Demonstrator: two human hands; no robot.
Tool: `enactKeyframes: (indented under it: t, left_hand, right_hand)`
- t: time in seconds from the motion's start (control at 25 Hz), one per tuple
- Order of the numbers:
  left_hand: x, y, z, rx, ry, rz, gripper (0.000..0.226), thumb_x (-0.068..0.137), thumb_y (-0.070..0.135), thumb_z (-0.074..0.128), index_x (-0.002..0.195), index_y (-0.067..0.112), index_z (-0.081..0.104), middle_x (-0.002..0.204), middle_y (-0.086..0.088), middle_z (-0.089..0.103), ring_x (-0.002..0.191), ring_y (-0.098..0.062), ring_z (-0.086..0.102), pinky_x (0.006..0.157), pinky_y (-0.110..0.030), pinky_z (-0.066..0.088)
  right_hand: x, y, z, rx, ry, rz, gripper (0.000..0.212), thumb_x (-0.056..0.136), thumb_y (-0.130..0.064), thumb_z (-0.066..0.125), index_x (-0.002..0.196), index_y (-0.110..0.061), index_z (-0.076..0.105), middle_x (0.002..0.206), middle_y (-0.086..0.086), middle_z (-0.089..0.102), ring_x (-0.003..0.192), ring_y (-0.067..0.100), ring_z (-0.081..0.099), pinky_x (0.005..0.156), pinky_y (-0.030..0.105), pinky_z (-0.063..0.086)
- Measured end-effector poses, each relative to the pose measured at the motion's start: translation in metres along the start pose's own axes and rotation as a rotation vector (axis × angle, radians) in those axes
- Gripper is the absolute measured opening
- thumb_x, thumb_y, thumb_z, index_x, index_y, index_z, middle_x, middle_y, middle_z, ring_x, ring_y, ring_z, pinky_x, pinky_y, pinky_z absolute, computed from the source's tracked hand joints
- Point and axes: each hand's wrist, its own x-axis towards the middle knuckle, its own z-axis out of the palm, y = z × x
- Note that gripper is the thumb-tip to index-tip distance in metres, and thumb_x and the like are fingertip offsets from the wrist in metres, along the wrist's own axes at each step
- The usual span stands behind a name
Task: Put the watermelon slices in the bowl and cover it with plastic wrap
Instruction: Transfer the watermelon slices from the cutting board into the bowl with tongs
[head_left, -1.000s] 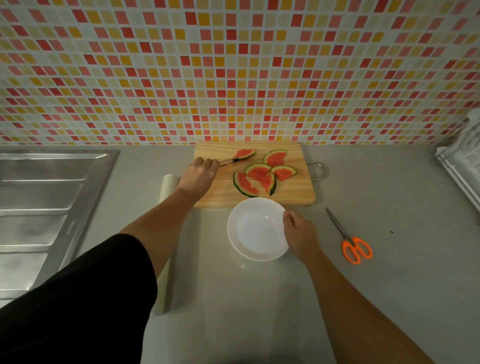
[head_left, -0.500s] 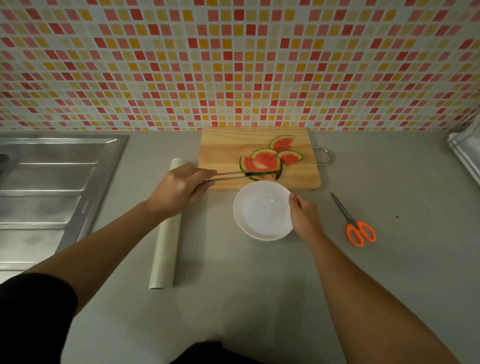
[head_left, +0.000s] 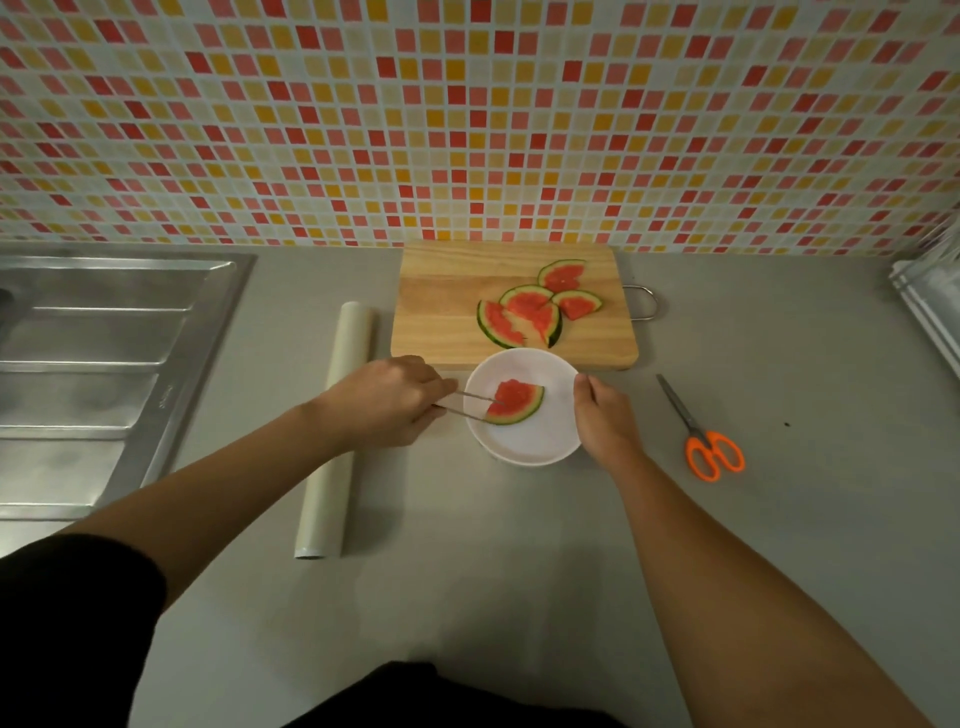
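— What has moved in the last half second?
— The red, green-rinded watermelon wedge has left the board and now lies in the round white bowl. The left hand is clenched round thin metal tongs whose tips touch the wedge's 9 o'clock edge. The right hand pinches the bowl's rim at 3 o'clock.
— Which step is this?
— Filling the bowl, first piece in, I'd judge. Next the tongs must release it and go to 12 o'clock, to the rectangular wooden cutting board, for another of the remaining slices.
— Counts?
— One wedge in the bowl. Four slices on the board that I can separate; they overlap, so perhaps a fifth. One bowl, one pale roll of plastic wrap at 9 o'clock, one pair of orange-handled scissors at 3 o'clock
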Motion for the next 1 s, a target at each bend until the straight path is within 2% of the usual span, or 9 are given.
enactKeyframes:
  t: [0.08,0.16,0.24,0.36,0.44,0.6,0.84,0.92,1.0]
  left_hand:
    - [0.003,-0.005,-0.009,-0.102,0.051,-0.088,0.029,0.073,0.010,0.077,0.100,0.000,0.071,0.080,-0.016,0.072,0.067,-0.030,0.067,0.065,-0.030,0.055]
    - [0.011,-0.013,-0.014,-0.179,0.164,-0.257,0.025,0.076,0.012,0.076,0.098,0.002,0.073,0.082,-0.012,0.074,0.065,-0.027,0.067,0.069,-0.018,0.044]
    - [0.022,-0.026,-0.013,-0.235,0.166,-0.551,0.020,0.082,0.020,0.071,0.096,0.007,0.074,0.080,-0.011,0.073,0.070,-0.026,0.066,0.069,-0.020,0.042]
    - [0.036,-0.045,-0.001,-0.631,0.046,-1.143,0.022,0.079,0.028,0.071,0.079,0.006,0.074,0.064,-0.001,0.061,0.060,-0.011,0.052,0.057,-0.017,0.038]
    - [0.044,-0.058,0.009,-0.774,0.008,-1.311,0.029,0.075,0.031,0.074,0.074,0.003,0.070,0.059,0.000,0.059,0.054,-0.010,0.047,0.056,-0.019,0.039]
    - [0.060,-0.074,0.020,-0.976,-0.125,-1.400,0.022,0.079,0.024,0.071,0.082,0.003,0.066,0.061,-0.005,0.067,0.042,-0.008,0.033,0.036,-0.016,0.028]
    - [0.071,-0.083,0.038,-1.263,-0.113,-1.474,0.013,0.082,0.018,0.067,0.088,0.010,0.058,0.052,-0.004,0.067,0.037,-0.005,0.028,0.031,-0.013,0.019]
    - [0.073,-0.085,0.038,-1.250,-0.058,-1.471,0.014,0.080,0.019,0.069,0.086,0.008,0.062,0.052,-0.003,0.067,0.034,-0.005,0.030,0.032,-0.014,0.020]
    - [0.075,-0.087,0.038,-1.114,-0.010,-1.443,0.015,0.077,0.021,0.070,0.079,0.007,0.065,0.054,-0.002,0.066,0.036,-0.007,0.034,0.035,-0.016,0.025]
  right_hand:
    - [0.001,0.001,0.001,-0.001,-0.003,0.006,0.034,0.097,-0.036,0.033,0.079,-0.015,0.053,0.081,0.004,0.055,0.078,0.024,0.052,0.068,0.029,0.035]
    - [0.001,0.002,0.001,-0.017,-0.002,0.005,0.035,0.097,-0.037,0.032,0.079,-0.015,0.053,0.077,0.003,0.054,0.075,0.023,0.051,0.066,0.029,0.034]
    - [0.002,0.003,0.001,-0.029,-0.002,-0.005,0.035,0.097,-0.036,0.032,0.078,-0.015,0.052,0.073,0.002,0.052,0.074,0.023,0.051,0.064,0.030,0.033]
    - [0.002,0.003,0.000,-0.027,-0.006,-0.011,0.035,0.097,-0.035,0.033,0.078,-0.013,0.052,0.075,0.005,0.054,0.074,0.024,0.052,0.064,0.030,0.035]
    - [0.002,0.003,0.000,-0.023,-0.005,-0.011,0.035,0.097,-0.035,0.033,0.077,-0.014,0.052,0.072,0.004,0.054,0.071,0.023,0.051,0.061,0.030,0.034]
    - [0.001,0.001,0.000,-0.013,0.003,-0.009,0.038,0.097,-0.035,0.034,0.064,-0.020,0.045,0.065,-0.001,0.050,0.065,0.018,0.049,0.051,0.027,0.033]
    - [0.000,0.001,0.000,0.000,0.005,0.005,0.037,0.097,-0.034,0.035,0.066,-0.018,0.046,0.065,-0.002,0.050,0.064,0.017,0.048,0.053,0.028,0.033]
    - [0.001,0.000,0.000,0.002,0.005,0.001,0.036,0.097,-0.034,0.035,0.069,-0.017,0.048,0.065,-0.003,0.051,0.064,0.016,0.049,0.052,0.025,0.033]
    - [0.001,0.001,0.000,0.001,-0.001,0.000,0.035,0.097,-0.034,0.034,0.072,-0.016,0.050,0.066,-0.003,0.051,0.066,0.017,0.049,0.053,0.027,0.033]
